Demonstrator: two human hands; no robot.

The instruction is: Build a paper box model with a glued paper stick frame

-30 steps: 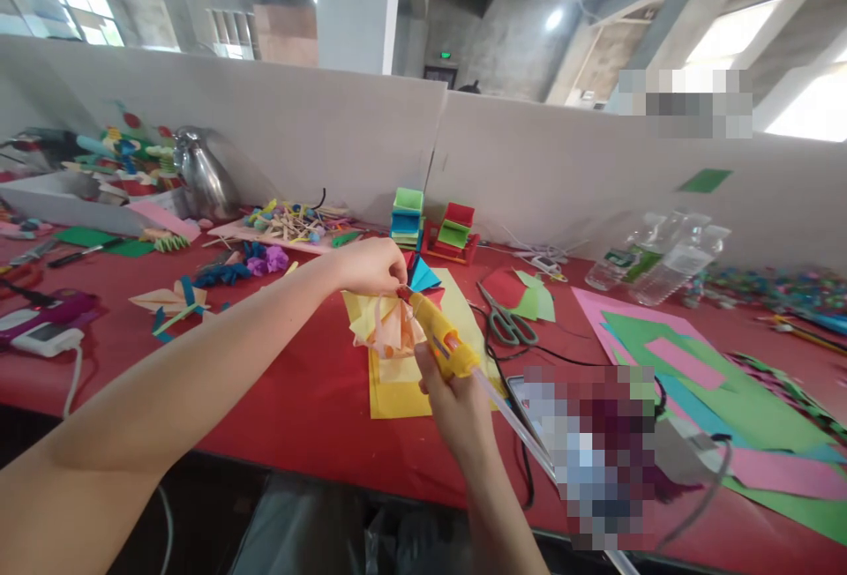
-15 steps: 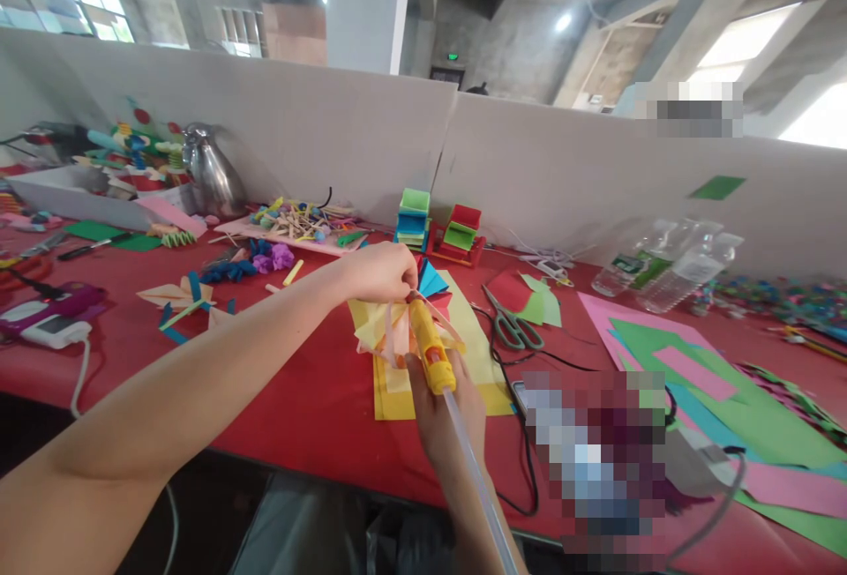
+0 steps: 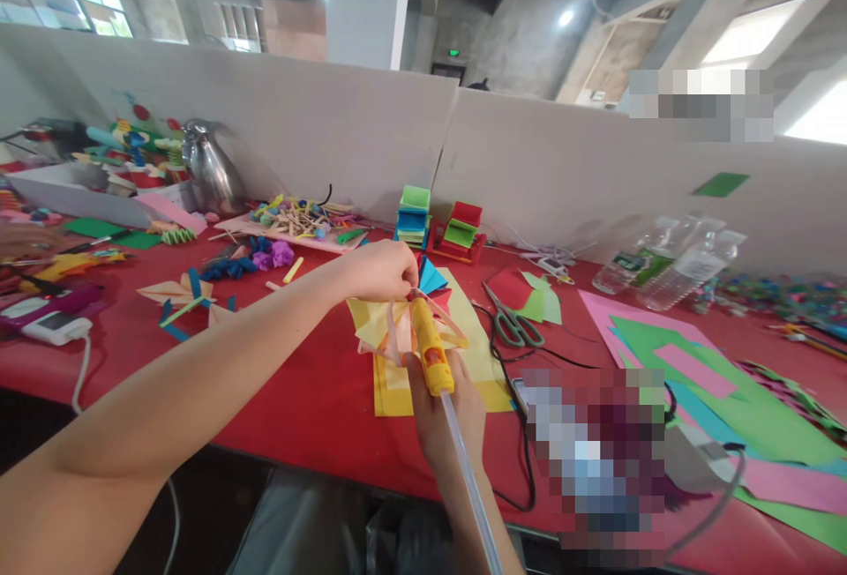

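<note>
My right hand (image 3: 456, 407) is wrapped around a yellow hot glue gun (image 3: 433, 354), with a long clear glue stick (image 3: 468, 460) trailing from its back end. The gun's nozzle points away from me, close to the fingers of my left hand (image 3: 390, 273). That hand is closed, pinching the far part of a folded-paper craft (image 3: 377, 324) in yellow and pale peach; its fingertips are partly hidden. Blue and red folded paper (image 3: 433, 277) shows just beyond the gun. Beneath the craft lie yellow paper sheets (image 3: 393, 400) on the red tabletop.
Grey-handled scissors (image 3: 516, 326) and a black cord lie right of the paper. Farther right are coloured sheets (image 3: 728, 399) and plastic bottles (image 3: 688, 271). Leftward sit a blue-and-peach paper piece (image 3: 191, 302), a steel jug (image 3: 212, 174) and a stick-filled tray (image 3: 297, 227). A partition stands behind.
My hands and the glue gun stay almost in place. At the far left edge, a blurred shape like another person's hand and a yellow-orange object have come into view.
</note>
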